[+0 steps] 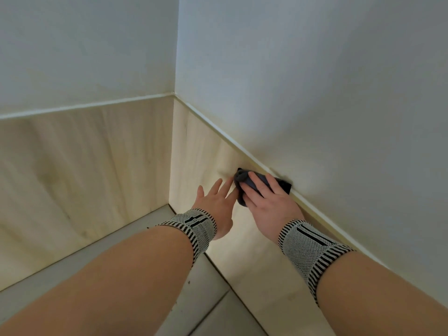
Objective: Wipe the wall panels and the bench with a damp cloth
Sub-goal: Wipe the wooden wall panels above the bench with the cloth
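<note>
The view looks down into a corner of a room where two walls meet. The upper part of both walls is painted white (315,69). The lower part is covered with pale wood panels: a left panel (84,166) and a right panel (206,151), which join at a vertical edge in the corner. A thin white trim strip (218,132) runs along the top of the panels, between the wood and the white paint. At the bottom there is a light grey tiled floor (206,299) with dark joint lines, and some small dark specks lie on it.

The dark cloth (242,177) is high on the right panel, just under the trim strip, and one corner of it reaches the strip. The right hand (269,200) lies on the cloth with its fingers spread and rather straight, pressing it flat against the wood. The left hand (215,202) is just beside it, fingers apart and relaxed, holding nothing; its fingertips are near the left edge of the cloth, but I cannot tell if they touch the panel. Each wrist wears a knitted band with black and white stripes, the left wristband (194,226) and the right wristband (308,248). Both forearms are bare.
</note>
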